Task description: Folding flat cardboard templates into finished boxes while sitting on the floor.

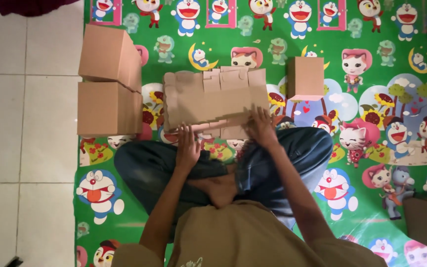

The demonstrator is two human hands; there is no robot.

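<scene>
1. Sitting cross-legged on a green plastic floor mat printed with cartoon characters [362, 29], the person worked over a stack of flat, unfolded brown cardboard box blanks [213, 99] that lay on the mat just in front of the knees.
2. At the far left, two assembled plain brown cardboard boxes [108, 84] stood one behind the other at the mat's left edge, beside white floor tiles [21, 123].
3. The left hand [188, 148] lay palm-down, fingers loosely spread, on the near left edge of the stack; it pressed rather than gripped, as far as could be seen.
4. The right hand [259, 127] rested on the near right edge, fingers curled over the blanks' edge; whether it had pinched one sheet could not be told.
5. Right of the stack, apart from it, a small upright brown cardboard box with a pink underside [305, 78] stood alone.
6. Judging by this, the step in hand seemed to be separating the top blank from the pile, with folding not yet begun.
7. The next move would likely call for lifting only one sheet cleanly while the other hand held the rest down, since the staggered edges could drag a second blank along.
</scene>
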